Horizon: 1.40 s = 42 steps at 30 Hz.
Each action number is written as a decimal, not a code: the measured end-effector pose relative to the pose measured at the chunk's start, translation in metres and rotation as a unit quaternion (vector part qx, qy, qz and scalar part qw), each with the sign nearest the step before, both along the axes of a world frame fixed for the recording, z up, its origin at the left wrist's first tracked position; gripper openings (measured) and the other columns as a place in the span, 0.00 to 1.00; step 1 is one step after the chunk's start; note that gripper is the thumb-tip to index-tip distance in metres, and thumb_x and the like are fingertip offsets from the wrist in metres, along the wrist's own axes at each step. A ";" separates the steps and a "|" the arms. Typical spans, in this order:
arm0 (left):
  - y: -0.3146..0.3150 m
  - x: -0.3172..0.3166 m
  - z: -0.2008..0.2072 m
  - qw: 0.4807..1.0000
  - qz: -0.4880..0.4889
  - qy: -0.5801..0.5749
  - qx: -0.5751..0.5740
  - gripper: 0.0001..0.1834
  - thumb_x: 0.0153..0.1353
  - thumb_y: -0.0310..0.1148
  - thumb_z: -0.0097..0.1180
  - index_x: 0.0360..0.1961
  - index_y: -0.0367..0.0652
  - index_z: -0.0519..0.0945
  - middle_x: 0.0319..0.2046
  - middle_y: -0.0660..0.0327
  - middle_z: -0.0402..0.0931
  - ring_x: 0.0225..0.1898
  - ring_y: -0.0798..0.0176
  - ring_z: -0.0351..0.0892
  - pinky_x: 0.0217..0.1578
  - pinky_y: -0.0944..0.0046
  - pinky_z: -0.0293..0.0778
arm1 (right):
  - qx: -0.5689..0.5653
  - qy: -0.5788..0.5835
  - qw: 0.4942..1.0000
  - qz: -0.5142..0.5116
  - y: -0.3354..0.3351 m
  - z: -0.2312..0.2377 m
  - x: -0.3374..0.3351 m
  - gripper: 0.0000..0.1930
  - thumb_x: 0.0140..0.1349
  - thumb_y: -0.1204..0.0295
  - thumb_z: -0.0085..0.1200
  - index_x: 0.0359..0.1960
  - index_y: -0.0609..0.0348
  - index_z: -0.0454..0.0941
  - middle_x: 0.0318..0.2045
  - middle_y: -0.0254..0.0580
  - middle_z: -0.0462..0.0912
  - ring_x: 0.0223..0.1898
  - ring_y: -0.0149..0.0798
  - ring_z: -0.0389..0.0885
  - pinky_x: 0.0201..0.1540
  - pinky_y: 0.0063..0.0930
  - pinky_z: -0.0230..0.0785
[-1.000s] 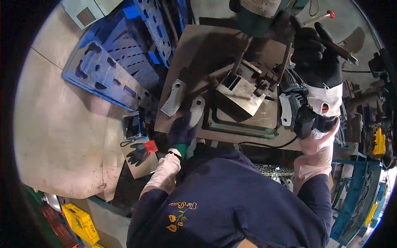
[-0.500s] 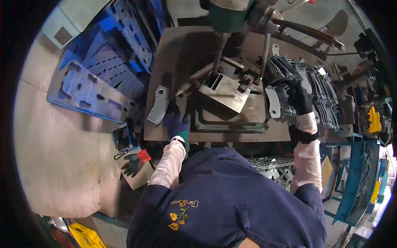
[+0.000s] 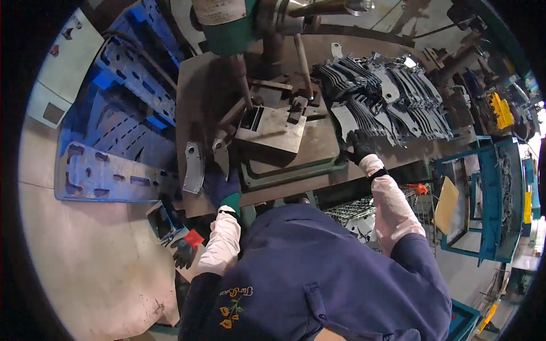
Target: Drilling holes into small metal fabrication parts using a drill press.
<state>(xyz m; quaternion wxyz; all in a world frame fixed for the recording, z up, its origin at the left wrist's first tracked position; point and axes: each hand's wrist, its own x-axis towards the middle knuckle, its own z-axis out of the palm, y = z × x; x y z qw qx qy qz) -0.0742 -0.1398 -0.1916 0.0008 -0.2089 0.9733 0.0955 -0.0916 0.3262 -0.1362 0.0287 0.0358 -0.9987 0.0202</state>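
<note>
My left hand (image 3: pixel 220 186), in a dark blue glove with a green cuff, is closed around the lower end of a flat metal plate (image 3: pixel 220 152) with a hole at its top. Left of it another grey holed plate (image 3: pixel 194 169) lies on the table. My right hand (image 3: pixel 359 148), in a black glove, is at the table's front edge. Its fingers are slightly apart, by the near end of the leftmost stacked metal plate (image 3: pixel 344 118); contact is hard to make out. Between my hands a steel block fixture (image 3: pixel 273 132) sits on a green-edged machine base (image 3: pixel 293 177).
Rows of metal plates (image 3: pixel 401 94) cover the table's right side. A green machine head (image 3: pixel 227 34) hangs over the fixture. Blue plastic pallets (image 3: pixel 116 176) stand at left, near a spare black and red glove (image 3: pixel 185 253). A teal metal frame (image 3: pixel 495 199) is at right.
My right hand has come off the middle of the stacked plates, toward me and to their left end. My left hand keeps its plate, now tilted more. The whole view has shifted.
</note>
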 end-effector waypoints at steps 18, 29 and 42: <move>0.040 0.034 0.098 0.911 -0.273 0.269 0.154 0.37 0.55 0.41 0.60 0.64 0.41 0.63 0.62 0.46 0.62 0.63 0.45 0.62 0.62 0.51 0.60 | -0.521 -0.036 0.844 -0.124 0.030 0.122 -0.016 0.14 0.66 0.65 0.48 0.40 0.64 0.80 0.31 0.42 0.83 0.28 0.32 0.81 0.30 0.29 0.74; 0.091 0.012 0.185 0.766 -0.530 0.200 0.303 0.47 0.45 0.46 0.68 0.65 0.40 0.61 0.59 0.47 0.65 0.60 0.42 0.64 0.60 0.50 0.63 | -0.582 -0.231 0.762 0.168 -0.072 0.177 0.000 0.18 0.66 0.59 0.46 0.42 0.63 0.78 0.34 0.40 0.81 0.32 0.36 0.82 0.31 0.31 0.78; 0.049 0.014 0.115 0.855 -0.359 0.263 0.267 0.39 0.47 0.46 0.66 0.61 0.47 0.68 0.42 0.48 0.74 0.41 0.46 0.75 0.43 0.51 0.72 | -0.720 -0.230 0.645 0.110 -0.122 0.262 -0.059 0.24 0.70 0.56 0.39 0.56 0.61 0.69 0.33 0.46 0.82 0.29 0.33 0.79 0.32 0.25 0.73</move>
